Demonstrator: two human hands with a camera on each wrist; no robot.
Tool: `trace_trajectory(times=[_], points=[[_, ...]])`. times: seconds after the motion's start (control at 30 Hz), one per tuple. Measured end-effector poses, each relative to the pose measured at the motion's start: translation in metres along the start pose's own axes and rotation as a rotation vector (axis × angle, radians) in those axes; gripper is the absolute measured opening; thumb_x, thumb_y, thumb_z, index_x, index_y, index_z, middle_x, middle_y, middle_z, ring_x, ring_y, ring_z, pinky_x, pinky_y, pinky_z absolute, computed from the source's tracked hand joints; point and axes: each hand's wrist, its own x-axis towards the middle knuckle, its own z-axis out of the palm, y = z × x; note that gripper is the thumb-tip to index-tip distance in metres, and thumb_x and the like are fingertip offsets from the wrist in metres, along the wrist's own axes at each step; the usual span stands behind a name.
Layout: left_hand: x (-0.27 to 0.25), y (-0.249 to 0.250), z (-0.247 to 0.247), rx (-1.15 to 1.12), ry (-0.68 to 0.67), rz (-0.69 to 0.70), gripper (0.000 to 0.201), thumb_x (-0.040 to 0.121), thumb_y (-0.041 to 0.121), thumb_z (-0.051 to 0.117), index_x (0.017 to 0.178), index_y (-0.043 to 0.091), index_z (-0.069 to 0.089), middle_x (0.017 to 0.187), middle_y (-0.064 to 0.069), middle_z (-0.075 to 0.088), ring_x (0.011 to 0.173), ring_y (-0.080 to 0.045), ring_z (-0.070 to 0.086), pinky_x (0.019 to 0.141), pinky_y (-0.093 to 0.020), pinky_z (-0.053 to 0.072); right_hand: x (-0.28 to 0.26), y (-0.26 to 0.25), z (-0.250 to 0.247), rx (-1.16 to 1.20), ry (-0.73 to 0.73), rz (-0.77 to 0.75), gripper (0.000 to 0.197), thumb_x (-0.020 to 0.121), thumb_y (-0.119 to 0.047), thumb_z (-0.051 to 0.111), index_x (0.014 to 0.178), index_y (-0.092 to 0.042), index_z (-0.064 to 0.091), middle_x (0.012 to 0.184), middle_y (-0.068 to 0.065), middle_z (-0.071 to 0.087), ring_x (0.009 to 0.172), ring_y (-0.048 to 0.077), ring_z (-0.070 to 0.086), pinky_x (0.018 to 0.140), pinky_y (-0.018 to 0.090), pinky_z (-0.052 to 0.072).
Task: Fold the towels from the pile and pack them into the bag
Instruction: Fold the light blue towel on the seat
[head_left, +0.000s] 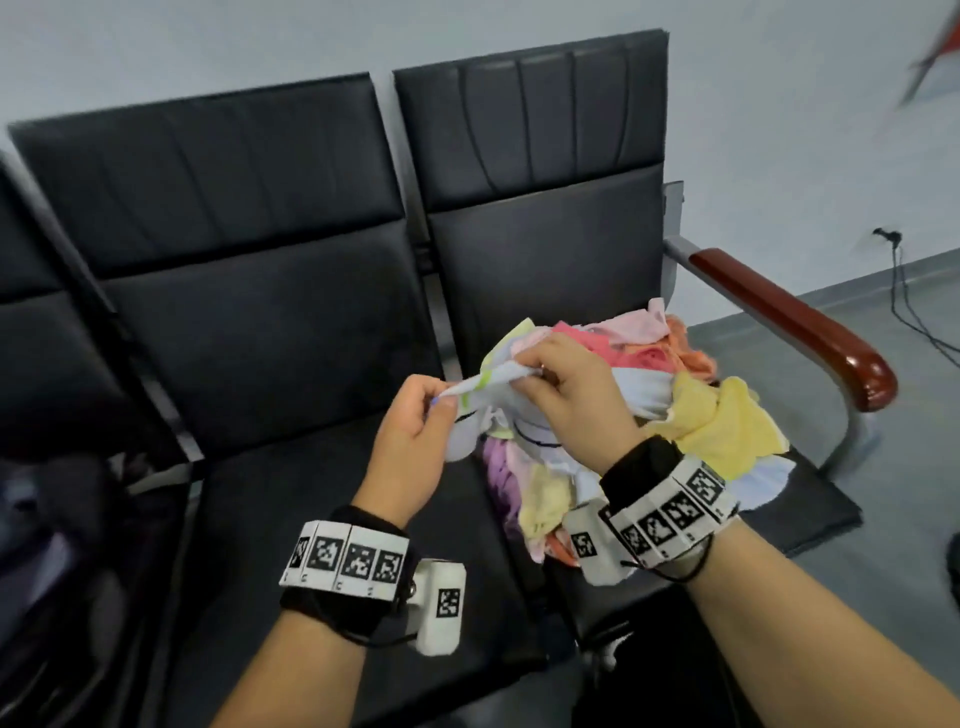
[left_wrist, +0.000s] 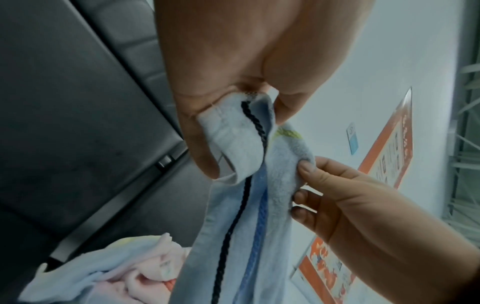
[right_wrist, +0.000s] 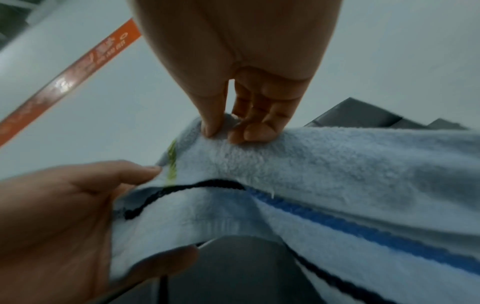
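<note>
At centre frame the left hand and right hand each pinch the pale blue towel edge above the pile; judged risk: its bunched remainder drags neighbouring towels off the seat.

Red object at head view's top-right corner, blurred, cut off

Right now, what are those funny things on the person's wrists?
Each bare forearm wears a black wrist strap ringed by a white band of black-and-white square code markers. A small white box with one marker hangs off each, trailing thin black cords. No sleeves.
</note>
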Motion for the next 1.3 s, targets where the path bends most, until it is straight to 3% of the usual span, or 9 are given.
trace_trajectory(times=[0.07, 0.2, 0.33, 0.47, 0.63, 0.83, 1.07, 1.17, 1.3], points=[[-0.021, 0.01, -0.028, 0.027, 0.068, 0.019, 0.014, 0.099, 0.022, 0.054, 0.085, 0.02, 0.054, 0.072, 0.018, 0.05, 0.067, -0.001, 0.044, 0.062, -0.019, 0.038, -0.007, -0.027, 0.009, 0.028, -0.038, -0.03, 0.009, 0.09, -0.006, 0.063, 0.092, -0.015, 0.064, 0.09, -0.003, 0.056, 0.084, 0.01, 0.053, 0.079, 0.022, 0.042], [-0.048, 0.033, -0.078, 0.061, 0.179, 0.09, 0.013, 0.099, 0.021, 0.054, 0.086, 0.021, 0.056, 0.076, 0.01, 0.054, 0.07, -0.006, 0.049, 0.065, -0.026, 0.041, -0.015, -0.076, 0.031, 0.062, -0.076, -0.067, 0.007, 0.093, -0.007, 0.059, 0.094, -0.014, 0.06, 0.087, -0.013, 0.048, 0.082, -0.007, 0.048, 0.077, 0.006, 0.033], [-0.077, 0.047, -0.11, 0.037, 0.252, 0.101, 0.014, 0.098, 0.023, 0.052, 0.087, 0.017, 0.057, 0.078, 0.003, 0.056, 0.072, -0.011, 0.051, 0.068, -0.034, 0.044, -0.031, -0.11, 0.063, 0.119, -0.147, -0.072, 0.012, 0.093, -0.009, 0.06, 0.101, -0.017, 0.055, 0.096, -0.007, 0.049, 0.08, 0.002, 0.05, 0.075, 0.013, 0.039], [-0.098, 0.047, -0.125, 0.003, 0.261, 0.049, 0.018, 0.097, 0.028, 0.051, 0.082, 0.019, 0.057, 0.073, 0.001, 0.054, 0.068, -0.018, 0.05, 0.061, -0.04, 0.041, -0.051, -0.116, 0.095, -0.018, -0.228, -0.118, 0.044, 0.08, -0.02, 0.073, 0.119, -0.023, 0.053, 0.111, -0.006, 0.046, 0.093, 0.011, 0.05, 0.085, 0.023, 0.045], [-0.108, 0.04, -0.135, 0.033, 0.258, 0.009, 0.02, 0.096, 0.029, 0.05, 0.083, 0.016, 0.057, 0.073, 0.0, 0.053, 0.069, -0.019, 0.048, 0.063, -0.041, 0.041, -0.058, -0.095, 0.112, -0.161, -0.105, -0.162, 0.031, 0.083, -0.008, 0.062, 0.111, -0.02, 0.061, 0.106, -0.006, 0.048, 0.091, 0.016, 0.054, 0.078, 0.03, 0.047], [-0.109, 0.033, -0.148, 0.17, 0.31, 0.025, 0.021, 0.1, 0.02, 0.051, 0.081, 0.018, 0.058, 0.071, 0.012, 0.053, 0.067, -0.002, 0.048, 0.066, -0.026, 0.043, -0.061, -0.037, 0.091, -0.271, -0.063, -0.11, 0.03, 0.087, -0.01, 0.059, 0.113, -0.023, 0.067, 0.106, -0.007, 0.054, 0.088, 0.014, 0.054, 0.07, 0.03, 0.045], [-0.095, 0.02, -0.167, 0.055, 0.32, -0.022, 0.02, 0.101, 0.022, 0.052, 0.083, 0.015, 0.059, 0.073, 0.002, 0.056, 0.069, -0.015, 0.051, 0.061, -0.032, 0.042, -0.079, 0.045, 0.068, -0.354, -0.035, 0.225, 0.033, 0.083, 0.001, 0.063, 0.113, -0.011, 0.07, 0.109, 0.003, 0.057, 0.096, 0.028, 0.06, 0.08, 0.036, 0.049], [-0.093, 0.01, -0.181, 0.011, 0.369, -0.048, 0.02, 0.1, 0.023, 0.052, 0.084, 0.016, 0.061, 0.065, 0.009, 0.056, 0.059, -0.009, 0.05, 0.051, -0.023, 0.038, -0.083, 0.07, 0.06, -0.333, 0.033, 0.411, 0.029, 0.089, 0.0, 0.057, 0.115, -0.004, 0.07, 0.112, 0.013, 0.059, 0.104, 0.036, 0.059, 0.092, 0.039, 0.045], [-0.096, 0.0, -0.198, -0.053, 0.454, -0.116, 0.021, 0.102, 0.02, 0.05, 0.086, 0.013, 0.062, 0.069, 0.0, 0.059, 0.061, -0.013, 0.053, 0.051, -0.028, 0.04, -0.058, 0.047, 0.063, -0.232, 0.114, 0.398, 0.027, 0.09, 0.003, 0.052, 0.11, 0.003, 0.069, 0.109, 0.022, 0.066, 0.104, 0.038, 0.059, 0.09, 0.032, 0.04]])
